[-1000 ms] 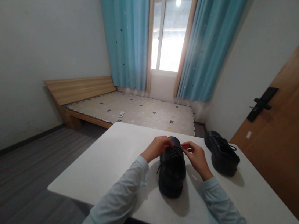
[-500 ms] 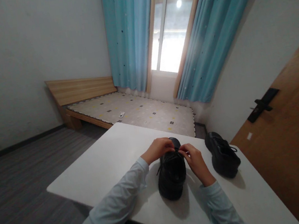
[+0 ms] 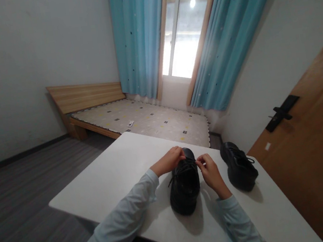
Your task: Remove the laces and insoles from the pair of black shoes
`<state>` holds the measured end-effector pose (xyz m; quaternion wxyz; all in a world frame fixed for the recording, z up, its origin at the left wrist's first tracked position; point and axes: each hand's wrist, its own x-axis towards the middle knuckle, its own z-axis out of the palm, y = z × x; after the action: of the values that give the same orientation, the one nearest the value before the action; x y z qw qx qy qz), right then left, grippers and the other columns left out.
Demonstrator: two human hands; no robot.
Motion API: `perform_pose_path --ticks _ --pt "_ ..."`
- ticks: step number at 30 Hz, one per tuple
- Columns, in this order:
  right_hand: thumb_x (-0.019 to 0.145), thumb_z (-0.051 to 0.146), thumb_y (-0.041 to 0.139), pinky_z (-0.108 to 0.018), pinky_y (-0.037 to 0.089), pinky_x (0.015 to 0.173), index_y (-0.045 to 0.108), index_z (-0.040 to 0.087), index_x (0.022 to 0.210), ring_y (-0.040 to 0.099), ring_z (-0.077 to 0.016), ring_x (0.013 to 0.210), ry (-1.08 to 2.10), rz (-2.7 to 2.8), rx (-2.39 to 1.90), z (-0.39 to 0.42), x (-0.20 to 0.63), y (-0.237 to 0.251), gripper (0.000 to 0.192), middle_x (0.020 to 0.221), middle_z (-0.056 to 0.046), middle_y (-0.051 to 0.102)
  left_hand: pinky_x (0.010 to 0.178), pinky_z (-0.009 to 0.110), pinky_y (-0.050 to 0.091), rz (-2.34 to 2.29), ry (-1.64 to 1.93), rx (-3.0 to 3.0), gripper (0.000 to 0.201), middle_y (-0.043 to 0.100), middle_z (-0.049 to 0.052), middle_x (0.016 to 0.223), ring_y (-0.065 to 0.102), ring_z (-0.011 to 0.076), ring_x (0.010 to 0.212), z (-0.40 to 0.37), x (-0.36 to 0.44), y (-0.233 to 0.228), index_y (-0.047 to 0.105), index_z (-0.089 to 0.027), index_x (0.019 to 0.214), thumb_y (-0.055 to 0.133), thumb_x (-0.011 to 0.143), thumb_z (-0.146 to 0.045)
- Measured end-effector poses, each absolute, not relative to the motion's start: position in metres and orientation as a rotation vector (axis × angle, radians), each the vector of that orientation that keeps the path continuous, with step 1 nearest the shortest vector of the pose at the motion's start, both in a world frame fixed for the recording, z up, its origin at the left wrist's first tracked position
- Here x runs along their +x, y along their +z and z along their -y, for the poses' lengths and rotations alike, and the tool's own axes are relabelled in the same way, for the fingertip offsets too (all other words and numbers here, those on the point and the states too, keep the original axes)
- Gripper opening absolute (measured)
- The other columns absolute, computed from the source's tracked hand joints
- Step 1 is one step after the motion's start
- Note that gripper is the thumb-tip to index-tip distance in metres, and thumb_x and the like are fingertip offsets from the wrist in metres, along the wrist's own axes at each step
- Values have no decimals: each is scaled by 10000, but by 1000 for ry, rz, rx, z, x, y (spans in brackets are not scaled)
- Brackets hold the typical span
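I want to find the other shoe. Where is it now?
In the head view, the second black shoe stands untouched on the white table, right of the right hand and near the door.

I see both forearms stretched forward in pale sleeves, converging. My left hand [image 3: 170, 160] curls with fingers bent downward; just beside it my right hand [image 3: 210, 172] pinches thumb against fingertips, knuckles up.

No readable text, labels, brands, numbers or signs anywhere in view
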<state>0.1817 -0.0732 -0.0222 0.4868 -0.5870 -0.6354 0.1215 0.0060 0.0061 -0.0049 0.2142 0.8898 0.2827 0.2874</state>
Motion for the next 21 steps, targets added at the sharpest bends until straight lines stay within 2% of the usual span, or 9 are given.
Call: perform_pose_path --ticks 5,10,15,21 --pt "764 378 570 -232 310 427 520 187 687 423 -104 457 722 1317 -1338 73 184 -27 212 529 40 477 697 248 402 -775 739 2284 80 590 15 786 515 137 737 -1 2 -1 476 -165 786 443 858 -181" --pt "682 409 682 -181 200 362 532 173 699 353 -36 372 1045 1053 -1133 74 178 -27 280 551 51 533 518 207 372 -734 675 1978 120 515 -31 653 459 94 554 -1 4 -2 472 -156 788 445 842 -260" --pt "623 364 746 -147 257 394 530 206 818 427 -33 413 1172 836 -1105 76 170 -20 331 581 70 567 436 166 297 -603 662 1715 187 433 -62 633 396 67 518 2 10 -4 468 -155 847 553 759 -296" --pt "548 240 785 -151 325 407 517 212 798 494 -55 453 1195 737 -1033 75 168 -20 368 561 88 549 434 160 231 -611 722 1578 172 403 -81 588 346 57 484 3 13 -7 409 -182 817 550 737 -240"
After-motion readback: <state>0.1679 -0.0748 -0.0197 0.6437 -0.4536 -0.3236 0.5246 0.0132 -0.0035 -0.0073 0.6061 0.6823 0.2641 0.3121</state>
